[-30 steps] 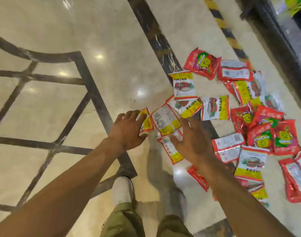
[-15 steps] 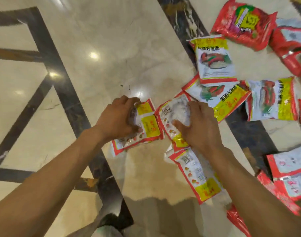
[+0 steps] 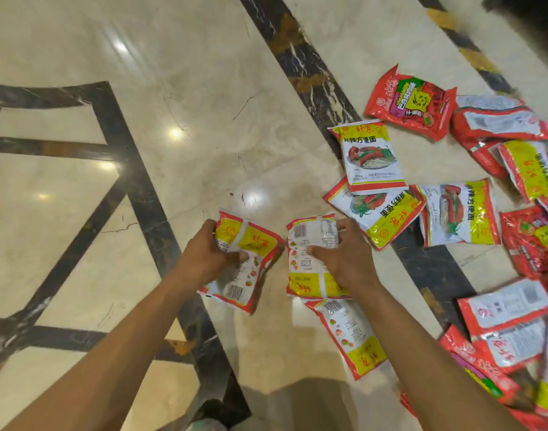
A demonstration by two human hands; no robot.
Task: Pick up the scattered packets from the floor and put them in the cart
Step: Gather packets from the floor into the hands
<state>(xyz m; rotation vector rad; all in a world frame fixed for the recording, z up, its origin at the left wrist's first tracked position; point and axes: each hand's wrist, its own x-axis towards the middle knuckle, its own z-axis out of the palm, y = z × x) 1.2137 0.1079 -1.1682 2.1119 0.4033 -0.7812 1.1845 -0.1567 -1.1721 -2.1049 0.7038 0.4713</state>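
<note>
Left hand (image 3: 204,259) grips a white-red-yellow plastic noodle packet (image 3: 248,269), fingers curled round its edge; right hand (image 3: 344,259) grips a matching back-side-up packet (image 3: 310,259) just beside it. Both packets sit above the glossy beige marble floor (image 3: 188,88). More red and yellow packets (image 3: 472,194) lie scattered to the right.

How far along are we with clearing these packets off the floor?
Nothing shows as done: no cart is in view. In hand: the left hand grips a first packet, the right hand a second packet. Left to do: a third packet lies on the floor beside the right forearm, and many more packets are scattered to the right.
</note>
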